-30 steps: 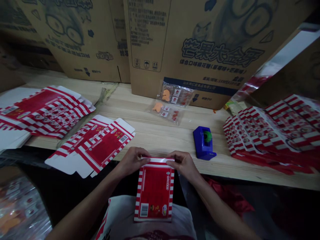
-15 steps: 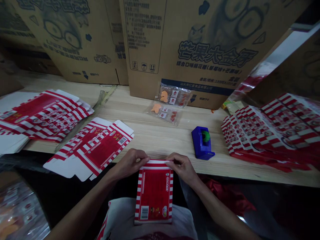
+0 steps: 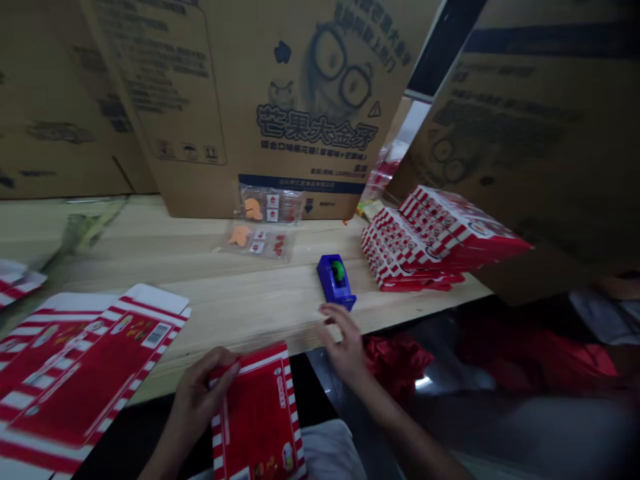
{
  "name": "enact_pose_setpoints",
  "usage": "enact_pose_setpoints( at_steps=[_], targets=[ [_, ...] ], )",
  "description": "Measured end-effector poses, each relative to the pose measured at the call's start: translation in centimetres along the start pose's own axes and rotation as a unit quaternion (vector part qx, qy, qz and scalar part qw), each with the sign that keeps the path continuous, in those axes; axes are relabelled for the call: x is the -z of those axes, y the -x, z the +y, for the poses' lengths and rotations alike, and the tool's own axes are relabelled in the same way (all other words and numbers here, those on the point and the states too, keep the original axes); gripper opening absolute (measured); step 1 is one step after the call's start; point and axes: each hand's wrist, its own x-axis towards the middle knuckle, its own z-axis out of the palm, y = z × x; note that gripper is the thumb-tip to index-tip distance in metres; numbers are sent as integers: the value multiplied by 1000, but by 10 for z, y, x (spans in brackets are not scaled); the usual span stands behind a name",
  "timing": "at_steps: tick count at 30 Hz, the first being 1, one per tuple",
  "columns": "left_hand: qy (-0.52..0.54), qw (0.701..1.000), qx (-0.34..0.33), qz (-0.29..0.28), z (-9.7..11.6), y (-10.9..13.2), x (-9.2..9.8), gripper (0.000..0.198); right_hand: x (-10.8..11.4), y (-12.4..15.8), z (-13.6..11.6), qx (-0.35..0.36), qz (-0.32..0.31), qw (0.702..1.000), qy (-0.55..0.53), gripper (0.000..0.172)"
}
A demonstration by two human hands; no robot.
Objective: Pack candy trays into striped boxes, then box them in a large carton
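My left hand (image 3: 205, 387) is closed on the upper left edge of a red-and-white striped paper box (image 3: 260, 413). The box lies near my lap, its printed side up and its lower end cut off by the frame. Just in front of the blue tape dispenser (image 3: 334, 283), my right hand (image 3: 345, 340) is raised with its fingers apart, slightly blurred, holding nothing. A green roll sits in the dispenser. To the left, flat unfolded boxes (image 3: 100, 373) with white flaps overlap at the table's edge.
Small clear packets (image 3: 257, 240) with orange pieces lie by a large cardboard carton (image 3: 240, 87). Stacked striped boxes (image 3: 420, 233) stand at the right of the wooden table (image 3: 220, 280). Red shiny material (image 3: 395, 367) hangs below the edge. A person's arm shows at far right.
My right hand has let go of the box and moved right to the tape dispenser. My left hand still holds the box, now slightly tilted. The view has turned right.
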Motion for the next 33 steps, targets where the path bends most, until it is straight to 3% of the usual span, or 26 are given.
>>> enact_pose_setpoints(
  at_steps=[2,3,6,9,16,20,25,27,29,31,33],
  targets=[
    [18,1000,-10,-3,-1,-4,-4,18,28,-23,17,-41,131,990,41,19],
    [29,1000,-12,-5,-2,-6,-6,17,39,-34,26,-71,156,984,47,19],
    [53,998,-2,-15,0,-9,-13,17,52,-57,50,-130,138,982,24,22],
    [66,998,12,-16,2,-8,-16,19,41,-64,62,-138,150,979,-13,23],
    [68,996,56,-6,1,-4,-9,23,23,-32,58,-126,248,956,-93,24],
    [81,994,70,-16,-2,-6,-7,22,20,-10,63,-137,274,937,-169,18],
    [89,993,57,-43,4,-9,-11,19,18,-2,76,-180,273,921,-210,21],
    [96,993,51,-37,7,-9,-13,18,21,1,71,-192,258,920,-226,24],
    [105,993,50,-37,10,-8,-15,18,24,3,57,-212,201,926,-239,25],
    [116,991,52,-47,13,-8,-17,18,25,-4,34,-208,52,951,-225,22],
    [123,989,52,-57,15,-9,-19,18,19,-23,7,-143,-187,956,-177,22]
  ],
)
